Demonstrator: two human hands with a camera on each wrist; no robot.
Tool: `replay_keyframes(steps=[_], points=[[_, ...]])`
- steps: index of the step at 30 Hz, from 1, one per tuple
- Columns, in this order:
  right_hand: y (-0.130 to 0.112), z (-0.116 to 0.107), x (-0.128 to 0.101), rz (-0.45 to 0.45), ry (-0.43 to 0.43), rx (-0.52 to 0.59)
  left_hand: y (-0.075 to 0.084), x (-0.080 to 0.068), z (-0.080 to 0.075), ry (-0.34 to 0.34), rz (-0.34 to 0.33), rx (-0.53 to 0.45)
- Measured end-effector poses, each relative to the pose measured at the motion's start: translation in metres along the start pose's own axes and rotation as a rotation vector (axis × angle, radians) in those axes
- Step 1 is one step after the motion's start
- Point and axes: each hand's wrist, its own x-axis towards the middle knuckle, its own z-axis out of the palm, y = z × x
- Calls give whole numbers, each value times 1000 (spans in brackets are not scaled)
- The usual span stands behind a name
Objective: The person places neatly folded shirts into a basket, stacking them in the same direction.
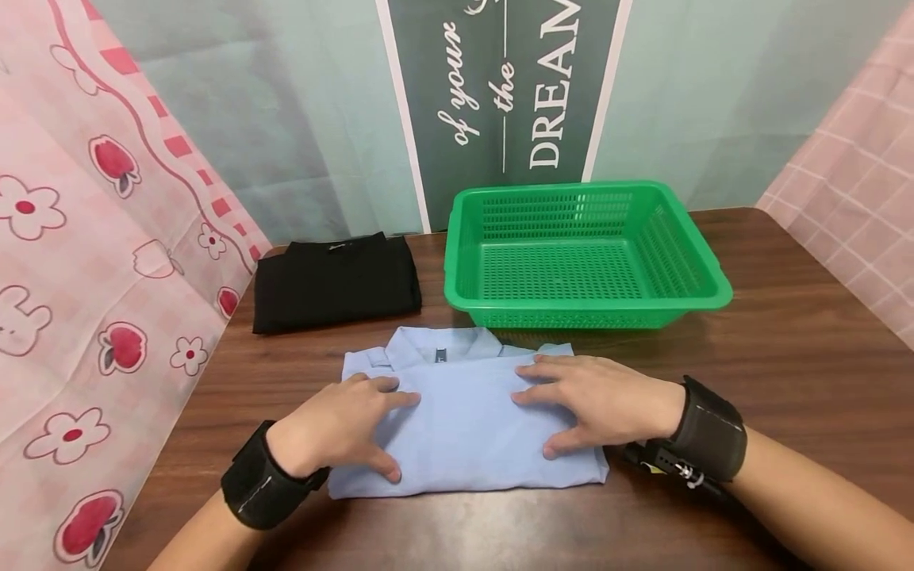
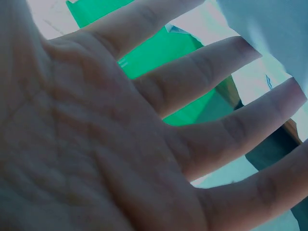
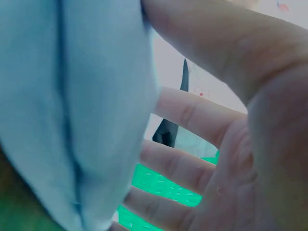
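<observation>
A folded light blue collared shirt lies on the brown table near its front edge. My left hand rests flat on the shirt's left part, fingers spread. On the right part lies my right hand, also flat with straight fingers. In the left wrist view my left palm fills the frame with its fingers fanned out, and the shirt shows at the top right. The right wrist view shows the shirt close against my right hand's fingers.
A green plastic basket stands just behind the shirt, with nothing in it. A folded black garment lies at the back left. Pink patterned cloth hangs along the left side and the right corner. A dark poster hangs on the back wall.
</observation>
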Motion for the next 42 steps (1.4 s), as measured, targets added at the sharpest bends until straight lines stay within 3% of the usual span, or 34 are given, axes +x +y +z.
replay_keyframes(steps=[8, 18, 28, 42], points=[[-5, -13, -6, 15, 32, -7, 10, 1, 6, 12, 20, 47], [-12, -17, -13, 17, 37, -53, 20, 7, 12, 131, 118, 131], [-1, -6, -29, 48, 18, -29, 33, 19, 10, 76, 127, 129], [18, -2, -45, 73, 42, -39, 44, 33, 4, 77, 141, 141]])
